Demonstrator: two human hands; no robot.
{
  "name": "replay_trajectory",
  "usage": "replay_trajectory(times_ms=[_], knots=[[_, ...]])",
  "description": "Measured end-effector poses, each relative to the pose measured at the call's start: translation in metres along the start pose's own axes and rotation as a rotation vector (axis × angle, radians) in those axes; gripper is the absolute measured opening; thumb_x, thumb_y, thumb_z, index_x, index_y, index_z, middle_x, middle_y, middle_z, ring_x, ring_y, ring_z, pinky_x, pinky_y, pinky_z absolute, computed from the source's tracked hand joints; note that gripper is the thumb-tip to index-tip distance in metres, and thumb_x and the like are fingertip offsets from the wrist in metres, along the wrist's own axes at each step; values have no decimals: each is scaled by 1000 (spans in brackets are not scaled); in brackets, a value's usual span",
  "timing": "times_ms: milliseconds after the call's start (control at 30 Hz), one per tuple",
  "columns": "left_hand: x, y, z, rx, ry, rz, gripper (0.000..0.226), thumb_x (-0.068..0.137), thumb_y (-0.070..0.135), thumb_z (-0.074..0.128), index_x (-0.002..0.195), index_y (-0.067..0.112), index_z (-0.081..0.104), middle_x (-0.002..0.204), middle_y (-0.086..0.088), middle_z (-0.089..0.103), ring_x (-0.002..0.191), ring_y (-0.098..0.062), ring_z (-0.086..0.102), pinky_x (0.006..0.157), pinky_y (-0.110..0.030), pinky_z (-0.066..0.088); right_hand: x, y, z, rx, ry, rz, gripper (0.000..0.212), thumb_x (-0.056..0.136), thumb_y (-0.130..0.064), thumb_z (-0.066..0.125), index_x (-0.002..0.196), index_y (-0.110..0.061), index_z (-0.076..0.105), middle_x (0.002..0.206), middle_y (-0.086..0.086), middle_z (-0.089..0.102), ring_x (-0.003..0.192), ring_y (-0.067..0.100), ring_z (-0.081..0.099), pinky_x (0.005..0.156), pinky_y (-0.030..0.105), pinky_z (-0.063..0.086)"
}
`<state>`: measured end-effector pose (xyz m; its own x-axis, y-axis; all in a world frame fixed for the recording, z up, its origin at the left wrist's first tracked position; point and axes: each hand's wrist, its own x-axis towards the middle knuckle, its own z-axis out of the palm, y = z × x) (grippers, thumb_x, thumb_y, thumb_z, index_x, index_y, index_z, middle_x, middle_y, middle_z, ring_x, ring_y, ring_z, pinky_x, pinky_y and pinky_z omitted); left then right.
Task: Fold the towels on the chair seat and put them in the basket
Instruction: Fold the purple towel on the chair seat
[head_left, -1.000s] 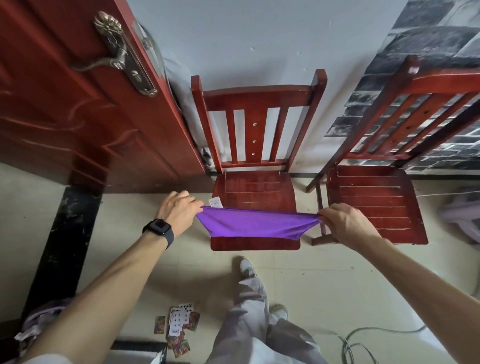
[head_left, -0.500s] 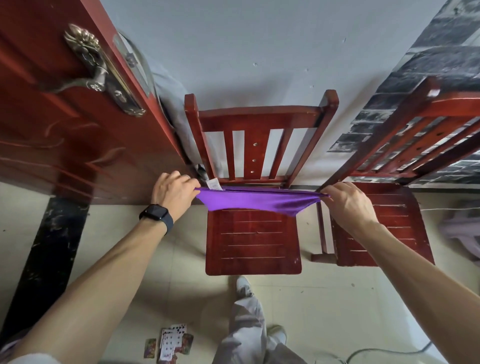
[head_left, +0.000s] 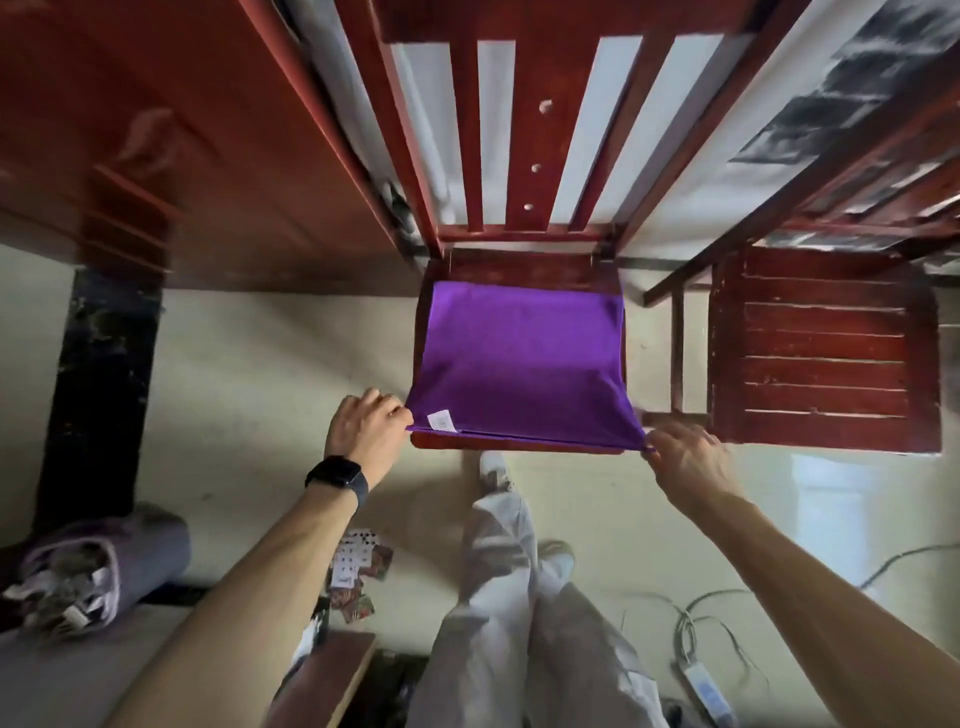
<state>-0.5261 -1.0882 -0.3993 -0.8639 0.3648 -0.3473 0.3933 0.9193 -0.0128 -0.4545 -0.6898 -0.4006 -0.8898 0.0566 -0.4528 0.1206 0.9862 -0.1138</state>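
Head view: a purple towel (head_left: 519, 358) lies spread flat over the chair seat (head_left: 519, 267), covering nearly all of it; a strip of bare wood shows at the back, below the slatted backrest. A white label (head_left: 441, 420) sits on the towel near its front left corner. The left hand (head_left: 366, 434), with a dark watch (head_left: 336, 475) on the wrist, pinches the front left corner at the seat's front edge. The right hand (head_left: 685, 462) pinches the front right corner, fingers curled on the cloth. The front hem runs taut between the two hands. A second chair (head_left: 821, 353) stands just to the right. A red door (head_left: 182, 130) stands to the left. Playing cards (head_left: 358, 566) lie scattered on the floor beneath the left forearm. A greyish-purple fabric bundle (head_left: 93, 571) rests at lower left.
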Motion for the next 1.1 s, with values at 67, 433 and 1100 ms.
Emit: replay_trajectory(times_ms=[67,433,1100], knots=[[-16,5,23,-16,-102,-18,18,60,25,88,69,26,73,74,8,65,76,-22,59,62,-34,47,-13,-1,27,-1,-114,6,11,91,-23,66,97,-19,75,101,5,71,98,33,63,78,38,52],[37,-25,49,-1096,-297,-541,29,66,47,80,86,26,75,86,5,76,86,-14,70,81,-30,50,42,12,35,1032,-197,533,17,88,-13,74,102,-5,73,94,11,70,86,21,63,86,38,54],[210,-29,120,-1101,6,-757,28,85,36,72,105,16,72,91,-2,71,89,-18,66,87,-27,51,211,3,91,1036,140,730,10,74,-56,63,83,-52,65,88,-14,74,88,23,72,82,54,59]])
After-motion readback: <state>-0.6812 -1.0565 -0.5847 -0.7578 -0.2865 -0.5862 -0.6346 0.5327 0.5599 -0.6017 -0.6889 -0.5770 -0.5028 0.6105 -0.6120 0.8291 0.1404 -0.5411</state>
